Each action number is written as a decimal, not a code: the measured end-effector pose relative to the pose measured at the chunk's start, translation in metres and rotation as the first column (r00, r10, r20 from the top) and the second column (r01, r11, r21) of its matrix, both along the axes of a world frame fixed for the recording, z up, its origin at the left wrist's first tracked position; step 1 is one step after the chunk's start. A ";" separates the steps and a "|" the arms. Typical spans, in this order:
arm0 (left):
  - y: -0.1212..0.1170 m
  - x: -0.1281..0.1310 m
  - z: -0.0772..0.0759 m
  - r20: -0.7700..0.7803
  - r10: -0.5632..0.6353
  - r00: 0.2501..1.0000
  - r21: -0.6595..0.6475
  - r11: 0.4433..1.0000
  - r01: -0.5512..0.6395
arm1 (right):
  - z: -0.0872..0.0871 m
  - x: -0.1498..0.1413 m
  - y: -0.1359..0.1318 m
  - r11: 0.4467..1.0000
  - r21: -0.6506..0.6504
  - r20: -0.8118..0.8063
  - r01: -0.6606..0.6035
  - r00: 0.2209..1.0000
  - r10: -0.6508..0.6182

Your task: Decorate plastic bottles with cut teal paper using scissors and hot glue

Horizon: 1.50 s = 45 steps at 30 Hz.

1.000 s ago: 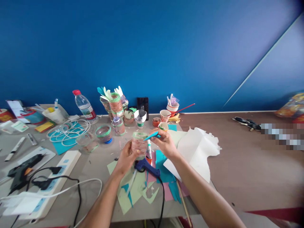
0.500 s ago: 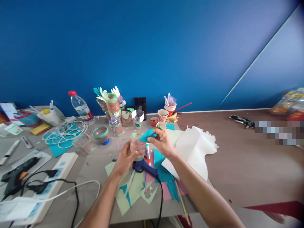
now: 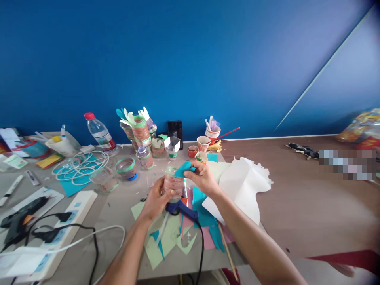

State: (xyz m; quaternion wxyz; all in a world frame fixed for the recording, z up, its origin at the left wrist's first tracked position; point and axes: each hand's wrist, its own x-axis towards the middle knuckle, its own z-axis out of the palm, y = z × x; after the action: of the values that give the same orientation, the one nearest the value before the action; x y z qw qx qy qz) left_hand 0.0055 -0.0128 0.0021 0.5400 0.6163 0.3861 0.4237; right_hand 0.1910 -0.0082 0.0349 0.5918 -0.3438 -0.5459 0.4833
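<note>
My left hand is wrapped round a clear plastic cup with brownish-pink smears and a green rim, held upright over the table. Between the fingers of my right hand is a piece of blue paper, its left end against the cup's rim. Whether the two are stuck together I cannot tell. Just below the cup lies a blue hot glue gun, its nozzle end partly hidden. Around it are green paper scraps and a blue paper sheet.
Decorated cups with paper petals stand at the back, near a red-capped bottle. A white power strip, cables and a black glue gun lie left. Crumpled white paper and paper cups are on the right.
The cup has shifted very slightly to the right, closer under the blue paper. Both hands keep their hold, and the rest of the table looks the same.
</note>
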 end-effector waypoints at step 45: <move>0.000 0.002 0.003 0.207 -0.050 0.977 -0.085 0.994 0.069 | -0.016 -0.010 0.000 0.991 -0.015 0.089 0.130 0.988 -0.128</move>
State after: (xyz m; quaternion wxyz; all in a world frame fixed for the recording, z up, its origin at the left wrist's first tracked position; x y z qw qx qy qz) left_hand 0.0070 -0.0132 0.0047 0.6168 0.5553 0.3291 0.4503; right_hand 0.1808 -0.0077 0.0188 0.5937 -0.4056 -0.5427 0.4342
